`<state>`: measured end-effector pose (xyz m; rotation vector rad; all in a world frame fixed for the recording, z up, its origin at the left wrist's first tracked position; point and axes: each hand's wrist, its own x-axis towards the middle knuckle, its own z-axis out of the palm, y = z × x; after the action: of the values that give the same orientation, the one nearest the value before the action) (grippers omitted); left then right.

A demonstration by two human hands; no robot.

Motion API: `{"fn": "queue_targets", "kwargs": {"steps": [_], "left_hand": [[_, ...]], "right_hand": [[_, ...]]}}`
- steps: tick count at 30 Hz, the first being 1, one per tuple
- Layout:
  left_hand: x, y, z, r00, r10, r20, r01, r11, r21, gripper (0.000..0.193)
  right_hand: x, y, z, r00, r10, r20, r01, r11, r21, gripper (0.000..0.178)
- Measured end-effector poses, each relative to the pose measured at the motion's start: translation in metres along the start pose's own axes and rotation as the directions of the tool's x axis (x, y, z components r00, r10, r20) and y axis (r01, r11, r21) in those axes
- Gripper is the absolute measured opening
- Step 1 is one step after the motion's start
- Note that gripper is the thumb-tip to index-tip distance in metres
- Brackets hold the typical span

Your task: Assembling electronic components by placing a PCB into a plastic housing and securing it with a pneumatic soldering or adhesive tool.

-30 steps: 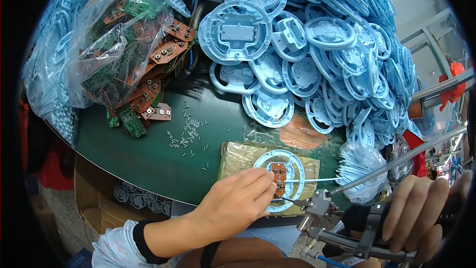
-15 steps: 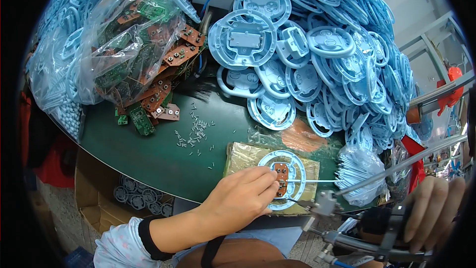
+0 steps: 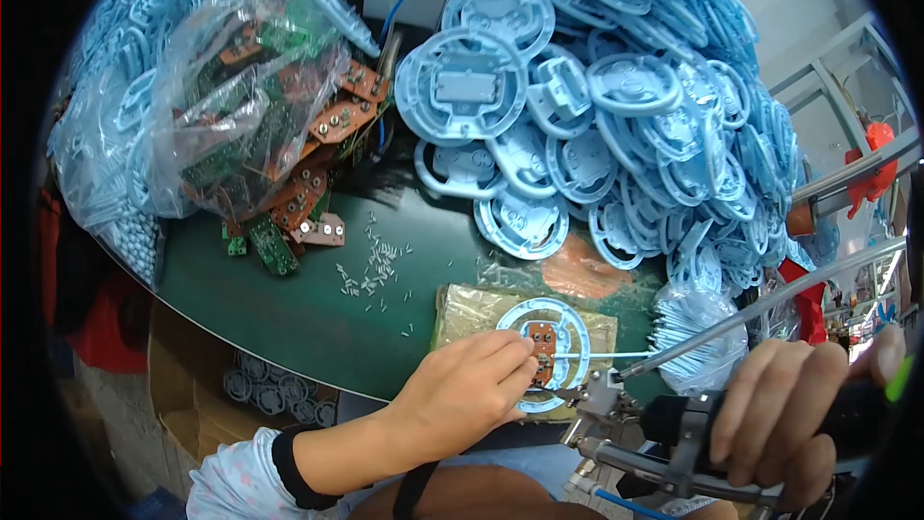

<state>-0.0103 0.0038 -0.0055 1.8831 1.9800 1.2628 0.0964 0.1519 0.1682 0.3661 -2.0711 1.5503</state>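
A light-blue plastic ring part (image 3: 584, 337) lies on a yellowish taped block (image 3: 462, 306) near the table's front edge. Inside the ring sits a small brown circuit board (image 3: 544, 335), and a thin white-blue stick (image 3: 616, 355) points right from it. My left hand (image 3: 472, 376) is closed over the board's left side, fingertips pinching and pressing it; they hide part of it. Wrapped around the black body of a power screwdriver (image 3: 674, 416) on a metal arm is my right hand (image 3: 780, 419). The tool's metal head (image 3: 602, 395) is beside the ring's lower right; its tip is unclear.
Loose small screws (image 3: 375, 270) are scattered on the green table (image 3: 250, 279). A clear bag of circuit boards (image 3: 250, 96) stands back left. Blue plastic parts (image 3: 635, 87) are heaped back right, above a bag of sticks (image 3: 698, 342). A cardboard box (image 3: 183, 366) stands below the table edge.
My right hand and the screwdriver have swung left, bringing the metal head closer to the ring. My left hand stays on the board. The whole view has shifted slightly.
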Motion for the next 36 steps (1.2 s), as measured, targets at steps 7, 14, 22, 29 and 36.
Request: {"fn": "queue_targets", "kwargs": {"steps": [7,14,22,29,36], "left_hand": [[0.009,0.007,-0.009,1.0,-0.003,0.027,0.003,1.0,0.003,0.039],[0.062,-0.073,-0.017,0.995,-0.032,-0.098,0.081,0.83,0.551,0.032],[0.061,-0.072,-0.029,0.985,0.162,-0.055,-0.112,0.854,0.508,0.025],[0.064,-0.056,-0.054,0.901,-0.148,-0.408,0.167,0.986,0.011,0.014],[0.059,-0.03,-0.059,0.792,-0.545,-0.276,0.381,0.793,-0.475,0.02]], "right_hand": [[0.016,-0.06,-0.09,0.872,0.389,0.298,-0.406,0.914,-0.007,0.018],[0.003,-0.017,-0.109,0.978,0.12,-0.169,-0.09,0.98,0.178,0.062],[0.032,0.006,-0.092,0.843,-0.01,-0.538,-0.065,0.991,-0.12,0.059],[0.045,0.022,-0.115,0.85,-0.088,-0.52,-0.097,0.943,-0.318,0.062],[0.054,0.031,-0.123,0.857,0.015,-0.515,-0.163,0.956,-0.244,0.054]]}}
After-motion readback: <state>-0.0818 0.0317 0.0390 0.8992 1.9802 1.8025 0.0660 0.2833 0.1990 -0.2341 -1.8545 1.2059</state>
